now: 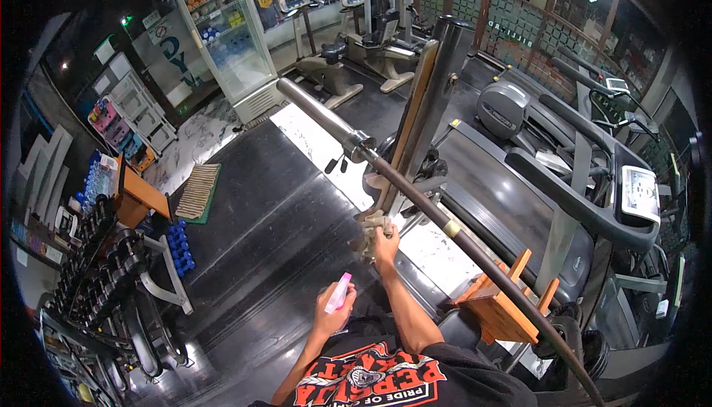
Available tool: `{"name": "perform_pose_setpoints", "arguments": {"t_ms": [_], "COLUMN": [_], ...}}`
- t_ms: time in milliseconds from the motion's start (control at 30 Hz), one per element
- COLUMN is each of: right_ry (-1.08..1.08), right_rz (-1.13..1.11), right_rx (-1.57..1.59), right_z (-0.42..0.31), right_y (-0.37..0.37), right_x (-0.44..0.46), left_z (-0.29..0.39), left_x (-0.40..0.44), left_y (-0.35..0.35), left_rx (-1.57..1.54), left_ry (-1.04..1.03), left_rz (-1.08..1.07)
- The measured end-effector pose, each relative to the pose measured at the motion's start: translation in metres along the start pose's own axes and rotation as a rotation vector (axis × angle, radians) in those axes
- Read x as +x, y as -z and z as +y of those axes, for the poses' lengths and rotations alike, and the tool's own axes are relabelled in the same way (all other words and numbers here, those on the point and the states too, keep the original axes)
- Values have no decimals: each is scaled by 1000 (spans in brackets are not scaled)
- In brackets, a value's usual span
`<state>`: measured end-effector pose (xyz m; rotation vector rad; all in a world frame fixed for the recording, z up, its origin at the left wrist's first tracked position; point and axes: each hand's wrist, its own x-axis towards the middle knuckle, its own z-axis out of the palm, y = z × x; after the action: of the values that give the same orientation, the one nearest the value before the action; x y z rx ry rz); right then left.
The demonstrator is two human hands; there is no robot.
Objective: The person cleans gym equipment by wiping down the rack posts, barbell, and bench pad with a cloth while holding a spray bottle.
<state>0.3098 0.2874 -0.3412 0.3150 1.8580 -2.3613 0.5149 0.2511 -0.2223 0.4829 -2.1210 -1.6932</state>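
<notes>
The black shirt (393, 370) is closest. The left hand (325, 309) curls around a pink bottle (338, 294); it looks light and smooth, so hold its middle. Then the right hand (386, 245) grips a cloth (375, 224) near the tall post (434, 88); it looks soft and floppy, best bunched up.

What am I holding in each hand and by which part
Your left hand grips a pinkish bottle, apparently around its body, pink tip uncovered; your right hand clutches a bunched cloth by its near side.
</notes>
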Motion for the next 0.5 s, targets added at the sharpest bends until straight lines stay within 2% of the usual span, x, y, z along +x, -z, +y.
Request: {"name": "perform_pose_setpoints", "arguments": {"t_ms": [33,100,167,233,300,367,433,500], "right_ry": [2,247,280,581,563,731,664,335], "right_rz": [-2,66,47,199,126,38,11,-88], "right_rx": [2,8,94,-182,-197,-437,-478,-557], "right_z": [-7,-22,-59,-75,-78,-68,-40,-17], "right_y": [-3,-7,-16,-22,-21,-19,-11,3], "right_x": [6,18,13,12,9,7,5,1], "left_z": [1,3,8,14,17,17,17,18], "left_x": [1,1,2,4,6,7,7,9], "left_y": [0,2,1,1,1,1,2,2], "left_rx": [1,-13,-6,2,-4,-12,-21,-10], "left_ry": [-3,-8,-7,-6,-29,-46,-64,-58], "left_rz": [1,5,3,2,-2,-6,-9,-24]}}
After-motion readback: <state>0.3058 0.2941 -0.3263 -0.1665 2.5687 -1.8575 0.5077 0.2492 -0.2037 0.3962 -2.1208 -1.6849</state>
